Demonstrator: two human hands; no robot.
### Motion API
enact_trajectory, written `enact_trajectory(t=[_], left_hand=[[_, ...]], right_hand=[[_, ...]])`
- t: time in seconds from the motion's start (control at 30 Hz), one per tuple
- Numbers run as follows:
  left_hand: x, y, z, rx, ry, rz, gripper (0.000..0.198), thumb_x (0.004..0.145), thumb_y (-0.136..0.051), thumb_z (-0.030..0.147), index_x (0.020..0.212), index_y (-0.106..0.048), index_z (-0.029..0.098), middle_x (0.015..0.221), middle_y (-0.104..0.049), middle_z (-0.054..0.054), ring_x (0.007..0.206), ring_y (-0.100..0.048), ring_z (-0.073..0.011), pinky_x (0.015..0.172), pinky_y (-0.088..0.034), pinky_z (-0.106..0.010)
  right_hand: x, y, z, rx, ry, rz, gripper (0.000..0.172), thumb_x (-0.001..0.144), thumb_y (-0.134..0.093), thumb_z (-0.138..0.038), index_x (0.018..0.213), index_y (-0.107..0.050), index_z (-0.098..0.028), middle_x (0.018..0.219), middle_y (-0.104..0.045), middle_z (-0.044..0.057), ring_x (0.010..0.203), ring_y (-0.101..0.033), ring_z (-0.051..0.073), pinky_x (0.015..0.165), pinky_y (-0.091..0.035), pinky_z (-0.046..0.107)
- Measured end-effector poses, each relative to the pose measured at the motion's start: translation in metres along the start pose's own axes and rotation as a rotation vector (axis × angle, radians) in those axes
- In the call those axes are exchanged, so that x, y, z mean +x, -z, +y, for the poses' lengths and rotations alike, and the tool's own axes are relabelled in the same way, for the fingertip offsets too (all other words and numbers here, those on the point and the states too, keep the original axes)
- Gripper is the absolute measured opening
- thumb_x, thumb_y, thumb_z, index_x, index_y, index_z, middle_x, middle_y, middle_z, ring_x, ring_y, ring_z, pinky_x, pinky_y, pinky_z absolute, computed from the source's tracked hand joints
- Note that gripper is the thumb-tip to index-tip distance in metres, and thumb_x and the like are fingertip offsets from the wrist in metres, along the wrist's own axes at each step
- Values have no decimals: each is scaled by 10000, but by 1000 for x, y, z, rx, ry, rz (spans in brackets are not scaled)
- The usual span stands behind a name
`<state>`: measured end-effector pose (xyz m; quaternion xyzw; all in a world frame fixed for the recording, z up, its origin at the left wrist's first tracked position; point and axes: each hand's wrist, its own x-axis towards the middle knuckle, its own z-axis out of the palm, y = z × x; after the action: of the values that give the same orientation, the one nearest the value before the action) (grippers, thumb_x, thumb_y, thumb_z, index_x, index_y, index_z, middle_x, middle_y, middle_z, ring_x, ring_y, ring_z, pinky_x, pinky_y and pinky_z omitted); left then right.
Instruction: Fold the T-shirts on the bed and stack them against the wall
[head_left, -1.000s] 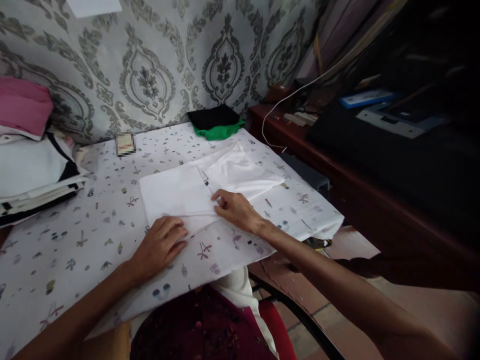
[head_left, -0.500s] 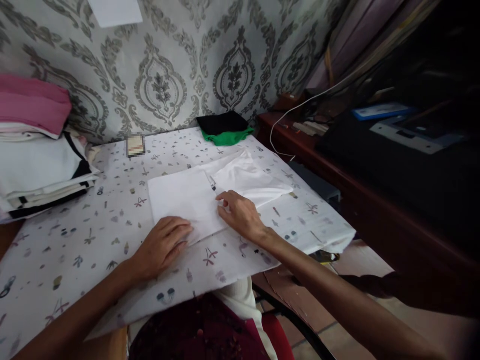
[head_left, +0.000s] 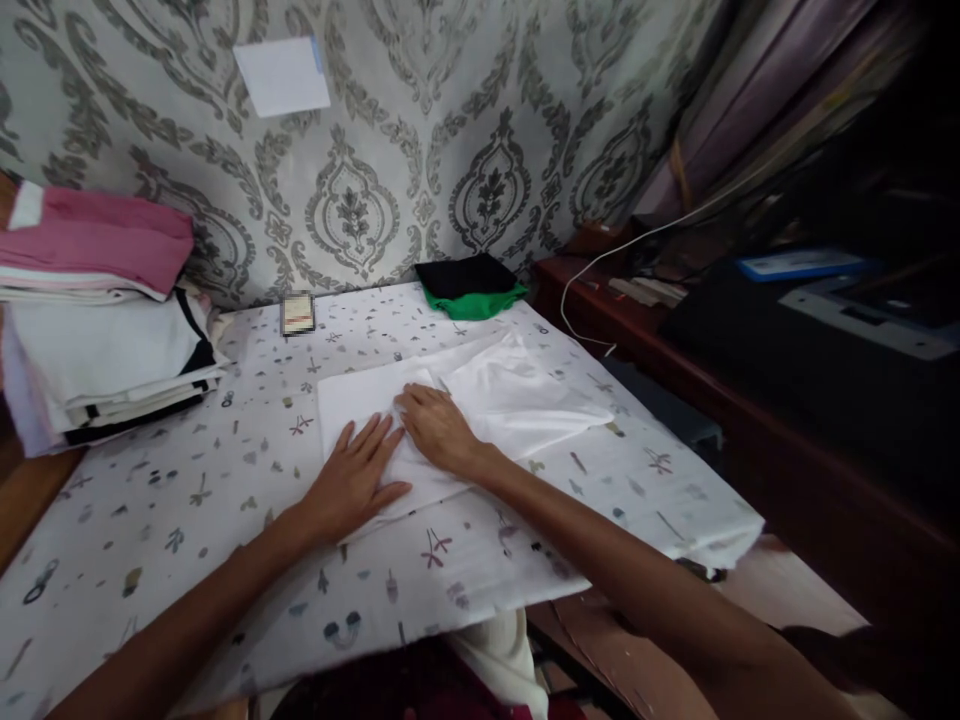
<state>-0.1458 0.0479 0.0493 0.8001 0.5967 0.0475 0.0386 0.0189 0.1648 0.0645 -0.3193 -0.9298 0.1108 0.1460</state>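
Lying mid-frame, the white cloth stops short of the patterned surface's front edge at lower centre. A broad stretch of that surface separates it from the stack of clothes at far left, a narrower one from the folded black and green garments at upper centre. Compared with half a second ago, the right hand sits further left, just beside the left hand, whose grip is open, fingers now spread over the cloth. The right fingers curl down on it; whether that grip pinches fabric, I cannot tell.
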Motion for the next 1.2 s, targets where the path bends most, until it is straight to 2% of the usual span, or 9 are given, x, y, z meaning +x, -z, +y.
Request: enact_trajectory(t=[0.23,0.43,0.53,0.6,0.7,0.77,0.93,1.1,1.2], left_hand=[[-7,2,6,22,-75,-29,659,991,-325,636,1552,-356,292,1670,-231,-126,1551,-140,-353,1217,-156,-622],[-29,6,16,-74,-286,-76,573,1019,-366,549,1550,-331,338,1665,-266,-64,1545,-214,-257,1258,-118,-535],[-33,19,11,-246,-341,-109,542,1018,-391,533,1513,-407,314,1617,-385,-52,1505,-324,-234,1253,-207,-474],[-28,31,-2,-435,-252,-61,452,1034,-363,487,1401,-545,294,1487,-562,-51,1383,-503,-217,1180,-363,-414],[-9,44,-37,-560,54,158,410,1033,-336,440,1211,-642,232,1231,-706,-79,1144,-650,-228,1015,-498,-384],[7,42,-67,-472,168,245,398,1003,-373,442,1190,-625,199,1203,-691,-105,1124,-638,-257,1006,-492,-416],[28,20,-133,-274,274,258,360,930,-417,366,1185,-607,197,1261,-657,-111,1180,-592,-278,1071,-437,-463],[26,20,-141,-254,435,351,331,883,-461,335,1131,-617,181,1146,-689,-109,1073,-620,-265,999,-477,-420],[27,24,-129,-270,572,352,344,879,-467,358,1130,-620,182,1006,-706,-84,925,-651,-253,870,-511,-378]], right_hand=[[39,-6,7,-15,-101,-78,455,1033,-392,-257,1452,-489,-107,1575,-413,183,1492,-319,271,1207,-245,464],[53,-6,20,6,-122,-138,475,1043,-342,-245,1483,-464,-115,1618,-353,155,1521,-261,274,1219,-219,481],[50,-1,11,-15,-128,-129,468,1029,-359,-207,1467,-479,-96,1601,-377,176,1511,-288,287,1218,-225,497],[42,2,-3,-31,-112,-98,461,1014,-359,-160,1443,-501,-69,1584,-397,198,1511,-289,287,1226,-214,490],[22,-2,-30,-19,-18,-71,443,1010,-353,-147,1404,-533,-57,1560,-425,217,1503,-309,281,1221,-248,470],[7,-10,-45,10,55,-87,438,1022,-396,-227,1405,-530,-62,1555,-428,224,1493,-329,291,1206,-289,475],[-12,-29,-57,20,143,-41,465,1022,-462,-342,1406,-525,-88,1552,-427,224,1491,-323,303,1200,-300,500],[-22,-16,-72,-10,216,-6,312,1001,-527,-353,1171,-641,-117,1370,-573,208,1301,-504,303,1057,-445,478],[-38,-6,-93,14,348,-102,434,939,-583,-545,1064,-636,-133,1102,-648,157,1058,-576,294,843,-529,433]])
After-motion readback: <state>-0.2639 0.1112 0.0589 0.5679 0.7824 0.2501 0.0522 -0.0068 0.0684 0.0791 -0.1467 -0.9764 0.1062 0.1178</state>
